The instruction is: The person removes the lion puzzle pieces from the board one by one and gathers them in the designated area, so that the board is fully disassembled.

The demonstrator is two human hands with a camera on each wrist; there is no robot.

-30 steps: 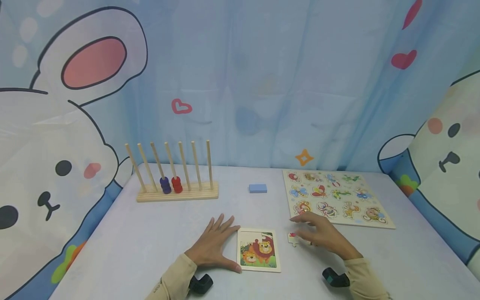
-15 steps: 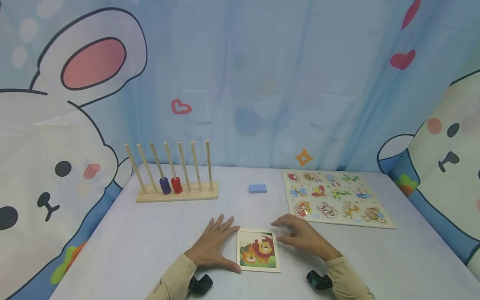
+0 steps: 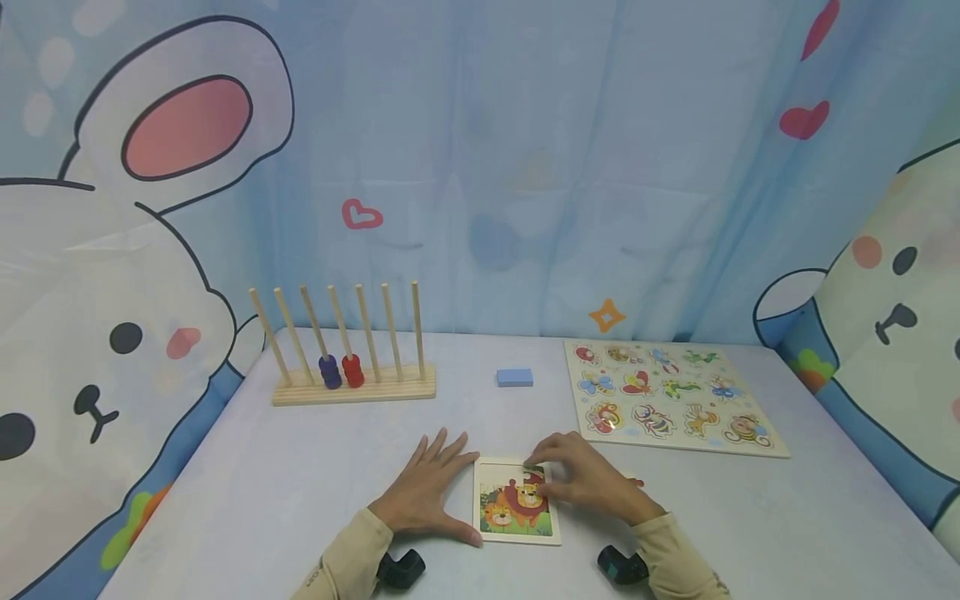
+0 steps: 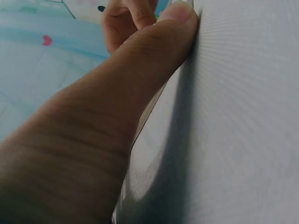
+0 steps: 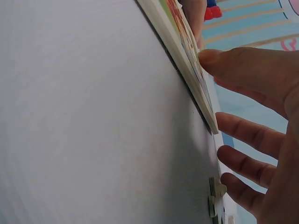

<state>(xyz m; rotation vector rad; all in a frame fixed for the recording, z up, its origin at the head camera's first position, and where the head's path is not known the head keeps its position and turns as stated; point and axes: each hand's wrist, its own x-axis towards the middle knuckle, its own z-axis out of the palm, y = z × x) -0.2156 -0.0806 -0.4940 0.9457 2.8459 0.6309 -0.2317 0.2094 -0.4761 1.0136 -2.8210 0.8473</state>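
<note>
My left hand [image 3: 429, 493] lies spread on the table, its thumb at the lower left edge of the framed lion puzzle [image 3: 517, 527]; its thumb [image 4: 175, 18] is pressed near the tabletop in the left wrist view. Over the puzzle's upper right part, my right hand [image 3: 588, 479] touches the picture with thumb and index finger. In the right wrist view the thumb [image 5: 215, 60] meets the puzzle's face [image 5: 187, 51], while the other fingers are loosely spread. A loose piece [image 3: 636, 482] shows just behind the right hand. Whether the fingertips hold any piece is hidden.
A wooden rack [image 3: 390, 389] with upright pegs, purple beads [image 3: 330, 372] and red beads [image 3: 353, 371] stands at the back left. A blue block [image 3: 514, 377] lies at the back middle. A large animal puzzle board [image 3: 675, 392] lies at the back right.
My right hand has moved left from beside the loose pieces onto the upper right of the lion puzzle. The left hand has stayed in place.
</note>
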